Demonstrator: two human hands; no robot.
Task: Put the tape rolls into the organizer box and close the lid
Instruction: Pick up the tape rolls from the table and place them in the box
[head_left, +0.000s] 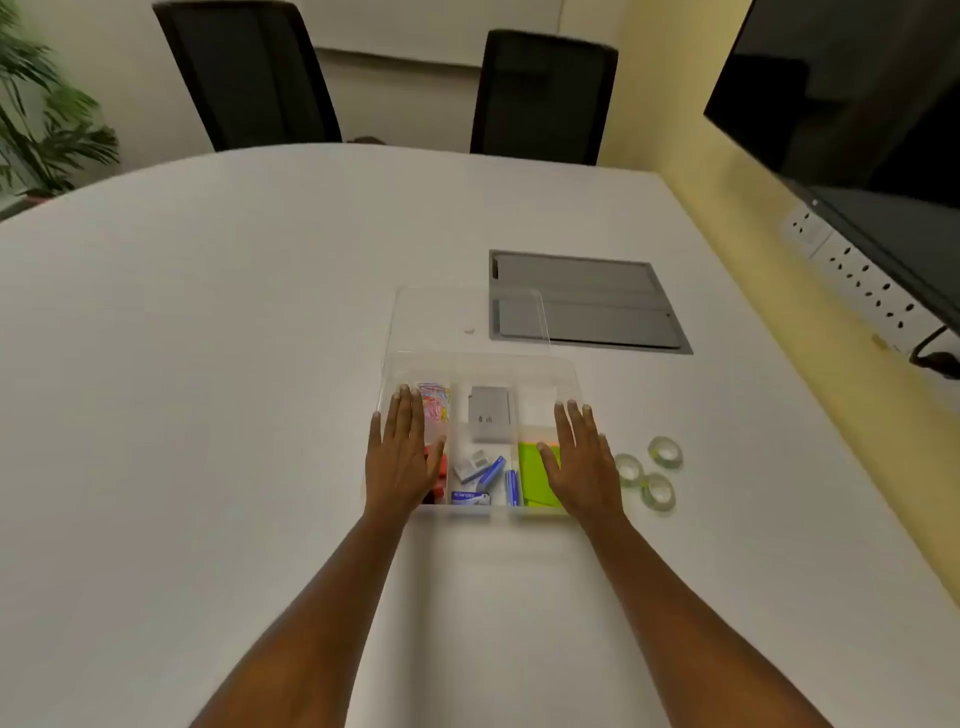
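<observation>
A clear plastic organizer box (480, 364) sits on the white table in front of me, its clear lid (470, 312) swung open and lying flat behind it. Inside are coloured clips, a grey case, blue packets and green sticky notes. Three clear tape rolls (655, 470) lie on the table just right of the box. My left hand (402, 454) rests flat over the box's left side. My right hand (579, 457) lies flat over its right side, beside the nearest roll. Both hands hold nothing, fingers extended.
A grey hatch panel (587, 301) is set into the table behind the box. Two black chairs (543, 93) stand at the far edge. A wall socket strip (857, 275) and a dark screen (852, 104) are on the right wall, a plant (47, 119) at far left.
</observation>
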